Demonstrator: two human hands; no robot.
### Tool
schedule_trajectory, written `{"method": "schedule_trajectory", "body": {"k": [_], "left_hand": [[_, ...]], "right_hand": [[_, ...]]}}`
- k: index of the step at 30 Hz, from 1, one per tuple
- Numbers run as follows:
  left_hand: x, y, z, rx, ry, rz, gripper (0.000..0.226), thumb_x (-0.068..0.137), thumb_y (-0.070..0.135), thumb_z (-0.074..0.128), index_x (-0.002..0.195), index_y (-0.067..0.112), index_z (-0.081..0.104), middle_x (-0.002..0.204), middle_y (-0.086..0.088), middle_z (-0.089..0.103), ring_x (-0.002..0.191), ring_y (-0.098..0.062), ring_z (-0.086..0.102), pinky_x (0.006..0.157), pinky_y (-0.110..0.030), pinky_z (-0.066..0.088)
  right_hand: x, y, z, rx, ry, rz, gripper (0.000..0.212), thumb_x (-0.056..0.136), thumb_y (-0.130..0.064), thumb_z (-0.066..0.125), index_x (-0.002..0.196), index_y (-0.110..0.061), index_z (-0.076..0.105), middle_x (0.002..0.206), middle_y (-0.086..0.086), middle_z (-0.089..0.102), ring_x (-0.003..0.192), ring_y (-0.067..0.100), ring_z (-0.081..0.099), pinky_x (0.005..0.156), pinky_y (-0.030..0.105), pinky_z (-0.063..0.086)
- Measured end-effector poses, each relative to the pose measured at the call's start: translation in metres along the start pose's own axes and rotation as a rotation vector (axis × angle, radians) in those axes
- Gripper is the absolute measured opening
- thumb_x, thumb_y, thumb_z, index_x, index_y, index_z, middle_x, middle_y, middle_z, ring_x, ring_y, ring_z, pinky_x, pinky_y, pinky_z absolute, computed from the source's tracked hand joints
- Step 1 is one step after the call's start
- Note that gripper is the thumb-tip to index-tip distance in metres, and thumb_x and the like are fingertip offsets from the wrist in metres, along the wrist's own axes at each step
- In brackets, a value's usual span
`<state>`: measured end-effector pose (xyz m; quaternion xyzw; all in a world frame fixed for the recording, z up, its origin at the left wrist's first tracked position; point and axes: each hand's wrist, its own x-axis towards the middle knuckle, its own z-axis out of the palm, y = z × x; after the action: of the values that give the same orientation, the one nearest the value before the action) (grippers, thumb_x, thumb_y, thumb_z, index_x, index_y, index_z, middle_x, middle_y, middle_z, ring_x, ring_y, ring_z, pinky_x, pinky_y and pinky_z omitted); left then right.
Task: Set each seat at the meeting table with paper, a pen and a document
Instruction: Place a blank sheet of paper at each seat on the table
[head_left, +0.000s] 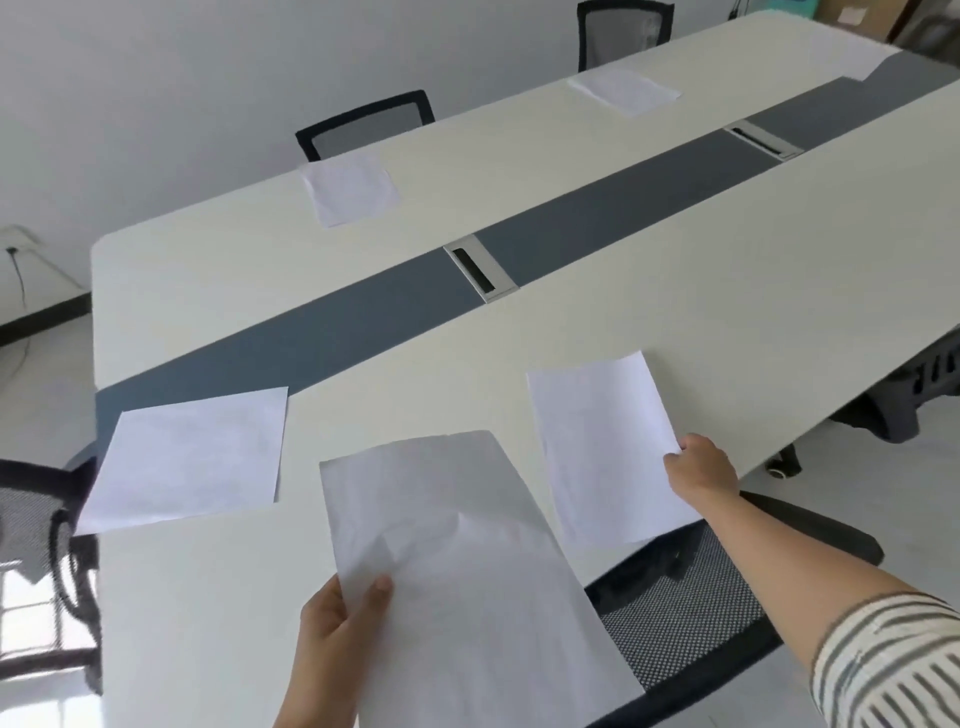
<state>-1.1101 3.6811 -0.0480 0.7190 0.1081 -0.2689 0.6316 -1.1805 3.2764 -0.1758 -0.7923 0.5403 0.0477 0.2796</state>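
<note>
The view from the head looks down on a long white counter (675, 270) with a dark grey strip (363, 322) running down its middle. Two small metal boxes with slots sit in the strip, one close by (480, 267) and one far off (763, 137).

The left hand (337, 618) is near the bottom of the view. It holds a bunch of white papers (467, 571) by the near left corner. The thumb lies on top and the other fingers are hidden under the papers. The papers hang above the near part of the counter.

The right hand (701, 467) reaches out to the right, on an arm with a striped sleeve (893, 665). Its fingers are curled and pinch the right edge of one white sheet (602, 447). This sheet is on the near right part of the counter, and its near end sticks out over the edge, above a black mesh chair (691, 623).

Another sheet (192, 457) lies flat at the near left end of the counter, partly on the grey strip, beside a black chair (36, 519).

On the far side a sheet (350, 189) lies in front of a black chair (363, 122). Farther right, one more sheet (626, 91) lies in front of another chair (623, 31).
</note>
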Motion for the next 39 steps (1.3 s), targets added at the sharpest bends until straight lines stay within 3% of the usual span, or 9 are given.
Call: {"method": "schedule_trajectory", "body": {"k": [3, 11, 16, 20, 26, 31, 33, 35, 39], "left_hand": [[0.011, -0.001, -0.003, 0.017, 0.002, -0.020, 0.012, 0.091, -0.001, 0.055, 0.091, -0.001, 0.068, 0.074, -0.011, 0.076, 0.059, -0.016, 0.072, 0.047, -0.023, 0.055], [0.037, 0.015, 0.025, 0.036, -0.125, -0.043, 0.016, 0.092, 0.002, 0.054, 0.098, -0.001, 0.069, 0.090, -0.021, 0.075, 0.080, -0.035, 0.073, 0.066, -0.042, 0.060], [0.042, 0.037, 0.074, 0.061, -0.285, 0.010, 0.015, 0.088, 0.010, 0.065, 0.099, 0.001, 0.071, 0.095, -0.021, 0.074, 0.088, -0.039, 0.071, 0.078, -0.051, 0.056], [0.031, 0.045, 0.121, 0.117, -0.414, 0.046, 0.015, 0.091, 0.011, 0.061, 0.097, 0.003, 0.071, 0.095, -0.020, 0.074, 0.089, -0.038, 0.071, 0.079, -0.052, 0.057], [-0.007, 0.039, 0.195, 0.200, -0.517, 0.123, 0.017, 0.092, 0.009, 0.057, 0.089, 0.005, 0.073, 0.090, -0.019, 0.074, 0.082, -0.035, 0.071, 0.074, -0.050, 0.057], [-0.063, 0.009, 0.269, 0.278, -0.595, 0.206, 0.020, 0.095, 0.009, 0.054, 0.092, 0.008, 0.074, 0.088, -0.018, 0.075, 0.079, -0.035, 0.071, 0.070, -0.045, 0.057], [-0.086, -0.009, 0.303, 0.319, -0.605, 0.242, 0.019, 0.095, 0.013, 0.057, 0.087, 0.013, 0.074, 0.077, -0.019, 0.071, 0.063, -0.034, 0.064, 0.058, -0.041, 0.053], [-0.109, -0.026, 0.335, 0.371, -0.603, 0.266, 0.020, 0.095, 0.013, 0.057, 0.083, 0.013, 0.073, 0.062, -0.020, 0.056, 0.049, -0.023, 0.048, 0.042, -0.028, 0.040], [-0.153, -0.046, 0.397, 0.421, -0.707, 0.273, 0.022, 0.097, 0.007, 0.050, 0.088, 0.007, 0.071, 0.056, -0.024, 0.054, 0.044, -0.020, 0.044, 0.036, -0.024, 0.034]], "right_hand": [[0.010, 0.001, 0.008, -0.032, -0.026, 0.037, 0.005, 0.087, -0.006, 0.044, 0.083, -0.009, 0.048, 0.084, 0.011, 0.054, 0.069, 0.027, 0.048, 0.059, 0.031, 0.035], [-0.016, -0.017, -0.004, -0.038, -0.007, -0.110, 0.047, 0.096, -0.032, 0.052, 0.139, -0.015, 0.044, 0.134, 0.011, 0.051, 0.121, 0.030, 0.050, 0.091, 0.042, 0.048], [-0.089, -0.037, -0.048, 0.754, -0.242, -0.062, 0.035, 0.097, -0.042, 0.052, 0.120, -0.018, 0.062, 0.113, 0.001, 0.070, 0.099, 0.016, 0.067, 0.087, 0.036, 0.051], [-0.128, -0.009, -0.082, 0.991, -0.428, 0.031, 0.046, 0.092, -0.052, 0.055, 0.107, -0.010, 0.068, 0.091, 0.010, 0.068, 0.080, 0.026, 0.061, 0.075, 0.038, 0.048], [-0.159, 0.073, -0.130, 1.089, -0.392, 0.040, 0.012, 0.088, -0.014, 0.069, 0.096, -0.007, 0.075, 0.094, 0.011, 0.078, 0.086, 0.028, 0.074, 0.078, 0.037, 0.058], [-0.156, 0.171, -0.168, 0.877, -0.201, -0.005, 0.014, 0.087, -0.018, 0.071, 0.086, -0.004, 0.071, 0.084, 0.024, 0.071, 0.068, 0.023, 0.067, 0.066, 0.035, 0.051], [-0.151, 0.209, -0.191, 0.840, -0.133, -0.028, 0.018, 0.087, -0.020, 0.071, 0.084, -0.003, 0.069, 0.083, 0.026, 0.069, 0.065, 0.023, 0.065, 0.062, 0.034, 0.049], [-0.147, 0.247, -0.213, 0.859, -0.072, -0.008, 0.017, 0.087, -0.020, 0.071, 0.081, -0.005, 0.069, 0.077, 0.021, 0.070, 0.063, 0.022, 0.066, 0.059, 0.031, 0.049], [-0.155, 0.320, -0.244, 0.910, 0.024, 0.085, 0.020, 0.088, -0.019, 0.069, 0.076, -0.003, 0.067, 0.062, 0.001, 0.068, 0.054, 0.014, 0.062, 0.051, 0.022, 0.046]]}}
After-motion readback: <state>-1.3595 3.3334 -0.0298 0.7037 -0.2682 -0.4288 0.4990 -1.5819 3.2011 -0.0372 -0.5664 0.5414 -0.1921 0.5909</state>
